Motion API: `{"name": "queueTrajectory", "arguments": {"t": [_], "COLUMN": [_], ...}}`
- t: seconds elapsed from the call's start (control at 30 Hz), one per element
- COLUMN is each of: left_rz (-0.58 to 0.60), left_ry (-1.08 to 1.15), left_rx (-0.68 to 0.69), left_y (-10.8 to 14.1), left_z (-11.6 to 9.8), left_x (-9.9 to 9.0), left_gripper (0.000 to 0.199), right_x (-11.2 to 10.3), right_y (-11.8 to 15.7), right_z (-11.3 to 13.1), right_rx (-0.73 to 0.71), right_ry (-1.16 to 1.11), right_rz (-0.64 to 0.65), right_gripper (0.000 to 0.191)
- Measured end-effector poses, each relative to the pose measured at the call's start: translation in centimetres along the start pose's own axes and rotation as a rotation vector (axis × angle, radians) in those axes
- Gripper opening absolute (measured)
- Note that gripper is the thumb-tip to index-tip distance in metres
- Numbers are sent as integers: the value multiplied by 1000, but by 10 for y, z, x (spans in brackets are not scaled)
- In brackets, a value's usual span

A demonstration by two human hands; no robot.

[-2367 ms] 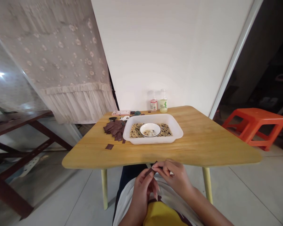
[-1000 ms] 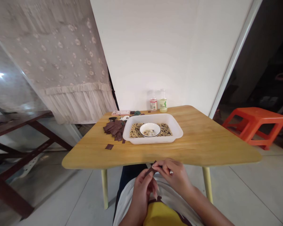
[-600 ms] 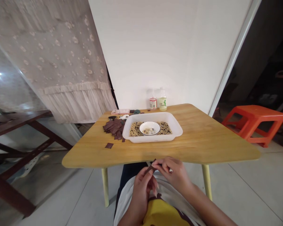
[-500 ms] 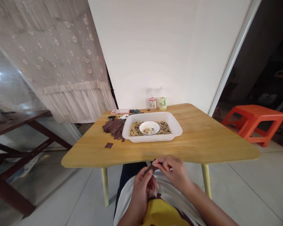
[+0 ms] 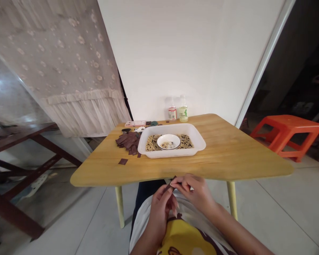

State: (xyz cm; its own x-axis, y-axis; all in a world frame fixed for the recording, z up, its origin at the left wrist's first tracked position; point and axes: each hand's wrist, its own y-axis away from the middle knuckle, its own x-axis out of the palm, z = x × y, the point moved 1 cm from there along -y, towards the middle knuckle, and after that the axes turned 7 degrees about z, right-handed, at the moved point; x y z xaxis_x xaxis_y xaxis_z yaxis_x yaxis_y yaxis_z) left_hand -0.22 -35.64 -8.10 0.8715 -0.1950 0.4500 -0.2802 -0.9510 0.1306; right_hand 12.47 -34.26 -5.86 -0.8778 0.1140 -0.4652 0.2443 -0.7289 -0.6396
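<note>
Between the fingers (image 5: 181,182) of both hands, one dark brown strip (image 5: 169,186).

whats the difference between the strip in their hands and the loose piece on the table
The dark strip is narrow and held up between the left hand and right hand; the loose piece is wider and lies flat on the wooden table. Both share the same dark reddish-brown colour.
</note>
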Motion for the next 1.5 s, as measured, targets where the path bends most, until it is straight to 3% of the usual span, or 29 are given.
{"name": "queueTrajectory", "arguments": {"t": [0.63, 0.77, 0.97, 1.17, 1.23, 1.33, 1.4, 1.5], "left_rz": [-15, 10, 51, 250, 350, 455, 496, 514], "left_ry": [-24, -35, -114, -270, -381, -731, -955, -1116], "left_rx": [-18, -18, 33, 19, 52, 160, 204, 204], "left_y": [5, 4, 3, 7, 8, 9, 9, 8], "left_z": [-7, -6, -9, -14, -17, -21, -22, -19], "left_x": [6, 5, 5, 15, 17, 16, 14, 11], "left_gripper": [25, 26, 25, 31, 39, 38, 34, 33], "right_x": [-5, -7, -18, -33, -41, -59, -70, -80], "right_y": [2, -2, -9, -11, -11, -12, -13, -13], "right_z": [-3, 0, 6, 11, 11, 10, 10, 10], "right_rx": [54, 64, 247, 339, 332, 325, 324, 320], "right_ry": [-38, -62, -287, -389, -360, -307, -298, -272], "right_rz": [-68, -35, 132, 165, 96, -77, -131, -163], "right_gripper": [37, 37, 40, 40, 40, 42, 43, 44]}}
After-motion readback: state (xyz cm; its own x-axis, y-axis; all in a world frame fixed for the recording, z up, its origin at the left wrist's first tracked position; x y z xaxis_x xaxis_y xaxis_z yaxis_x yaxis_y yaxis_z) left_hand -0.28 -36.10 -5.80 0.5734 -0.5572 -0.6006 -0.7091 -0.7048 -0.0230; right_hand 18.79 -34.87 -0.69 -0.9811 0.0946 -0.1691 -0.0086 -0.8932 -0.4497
